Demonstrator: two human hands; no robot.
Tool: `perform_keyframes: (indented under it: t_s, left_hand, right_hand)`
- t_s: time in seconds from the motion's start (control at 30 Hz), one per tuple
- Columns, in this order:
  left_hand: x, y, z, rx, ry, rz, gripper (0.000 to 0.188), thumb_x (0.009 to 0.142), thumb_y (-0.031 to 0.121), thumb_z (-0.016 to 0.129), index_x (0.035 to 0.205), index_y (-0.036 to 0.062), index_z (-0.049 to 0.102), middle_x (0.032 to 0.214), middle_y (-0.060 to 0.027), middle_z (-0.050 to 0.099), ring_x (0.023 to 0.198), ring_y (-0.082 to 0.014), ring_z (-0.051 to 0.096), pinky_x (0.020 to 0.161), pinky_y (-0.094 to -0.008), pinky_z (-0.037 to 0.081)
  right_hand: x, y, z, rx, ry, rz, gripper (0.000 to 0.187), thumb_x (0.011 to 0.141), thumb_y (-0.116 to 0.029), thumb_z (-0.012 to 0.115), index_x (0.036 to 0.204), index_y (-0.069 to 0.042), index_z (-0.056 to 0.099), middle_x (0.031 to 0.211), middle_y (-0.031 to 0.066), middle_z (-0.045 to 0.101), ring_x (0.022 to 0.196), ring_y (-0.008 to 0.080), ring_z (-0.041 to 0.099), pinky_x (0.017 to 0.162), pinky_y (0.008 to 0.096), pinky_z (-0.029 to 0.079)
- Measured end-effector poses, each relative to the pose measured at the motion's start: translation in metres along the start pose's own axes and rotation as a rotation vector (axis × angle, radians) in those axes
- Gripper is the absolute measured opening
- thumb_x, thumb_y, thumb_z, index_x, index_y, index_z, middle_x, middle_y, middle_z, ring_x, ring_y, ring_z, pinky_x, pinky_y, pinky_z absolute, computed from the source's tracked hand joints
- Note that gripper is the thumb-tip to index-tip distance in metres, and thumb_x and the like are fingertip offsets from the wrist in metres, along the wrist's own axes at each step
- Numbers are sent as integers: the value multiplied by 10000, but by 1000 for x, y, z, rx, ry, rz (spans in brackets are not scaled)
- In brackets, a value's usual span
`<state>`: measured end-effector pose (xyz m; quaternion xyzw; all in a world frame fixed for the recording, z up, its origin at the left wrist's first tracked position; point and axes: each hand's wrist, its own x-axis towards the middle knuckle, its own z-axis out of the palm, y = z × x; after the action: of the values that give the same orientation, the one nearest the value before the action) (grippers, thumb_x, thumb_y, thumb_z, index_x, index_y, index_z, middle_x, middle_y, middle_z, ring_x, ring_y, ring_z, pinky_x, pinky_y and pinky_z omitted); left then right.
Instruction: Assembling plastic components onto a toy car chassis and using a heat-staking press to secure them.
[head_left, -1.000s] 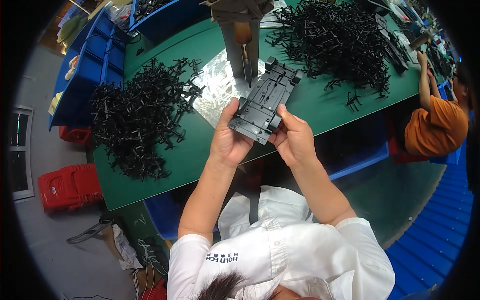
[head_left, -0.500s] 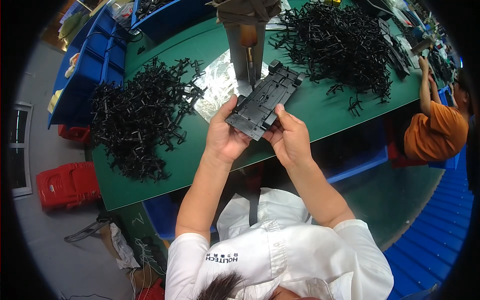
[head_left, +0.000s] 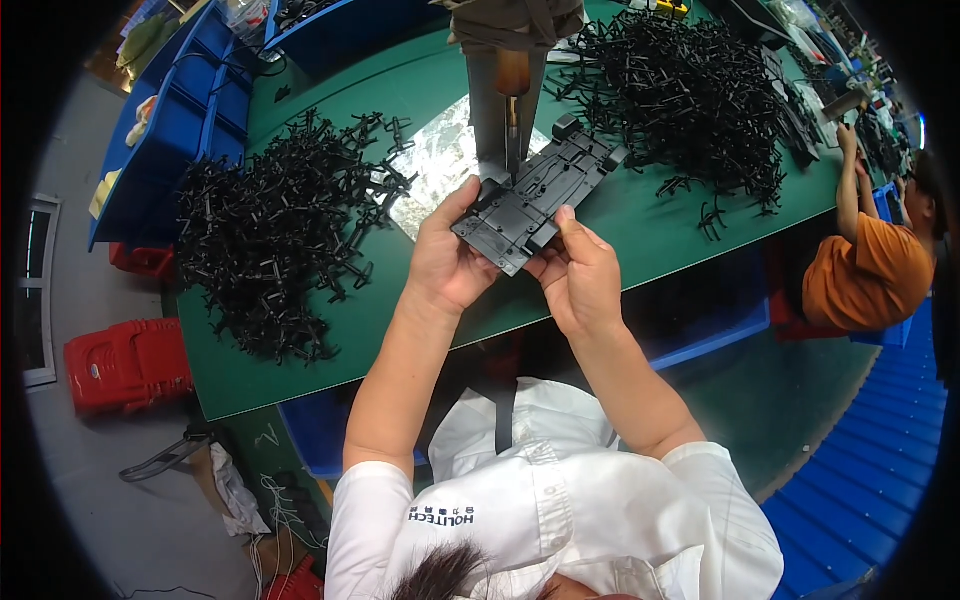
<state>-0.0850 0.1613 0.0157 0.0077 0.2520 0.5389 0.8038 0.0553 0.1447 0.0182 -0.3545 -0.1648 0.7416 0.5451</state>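
Observation:
My two hands hold a black plastic toy car chassis (head_left: 548,192) at a slant, its flat underside with small holes and ribs facing up. My left hand (head_left: 448,258) grips the near left edge, thumb on top. On the near right side my right hand (head_left: 582,268) pinches it, thumb beside a wheel-arch block and fingers underneath. A vertical tool (head_left: 513,125) with an amber upper part and thin metal tip comes down over the chassis' left side. Whether the tip touches the plastic, I cannot tell. Beneath lies a shiny silver sheet (head_left: 432,150).
Heaps of thin black plastic parts lie on the green table (head_left: 400,345): one left (head_left: 270,235), one right (head_left: 690,100). Blue bins (head_left: 185,115) stand at the far left, a red stool (head_left: 130,365) below. A person in orange (head_left: 870,265) sits at the right.
The chassis has turned slightly clockwise, its far end shifting right. In the picture the tool sits a little further right, and the view has shifted slightly. Both hands keep their grip.

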Motion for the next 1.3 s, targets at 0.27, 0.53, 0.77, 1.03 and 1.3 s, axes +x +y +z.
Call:
perform_keyframes:
  t_s: [0.27,0.53,0.77,1.03,1.3]
  left_hand:
    - [6,3,-11,11,-105,-23,444,921,321,435,1147,-61,454,1117,-243,560,1011,-323,594,867,-408,510]
    - [6,3,-3,-46,-103,-17,461,921,302,442,1177,-81,414,1154,-258,528,1049,-339,569,904,-430,486]
    - [6,3,-5,-53,-81,-27,459,920,301,444,1171,-83,416,1148,-260,531,1040,-340,574,905,-425,489]
    - [6,4,-12,-76,-143,-44,447,920,306,434,1155,-74,434,1116,-250,553,983,-322,607,805,-386,550]
    - [2,3,4,-17,-49,-29,370,927,277,433,1140,-23,478,1016,-166,620,854,-226,656,658,-307,577]
  right_hand:
    - [2,0,0,0,-20,-23,295,958,-221,445,1009,53,544,967,135,604,852,193,607,753,347,544]
    - [3,-1,1,-11,-15,-33,282,957,-210,447,1004,50,546,956,130,605,851,190,609,758,344,543]
    - [1,-2,3,8,-17,-34,277,952,-210,460,1003,48,546,951,126,605,851,188,608,767,343,541]
    - [0,-1,1,3,-32,-40,286,953,-216,460,1000,53,547,944,128,609,836,185,613,762,346,544]
    - [1,-2,0,9,-32,-39,282,955,-210,452,997,53,547,938,132,610,832,188,616,749,342,548]
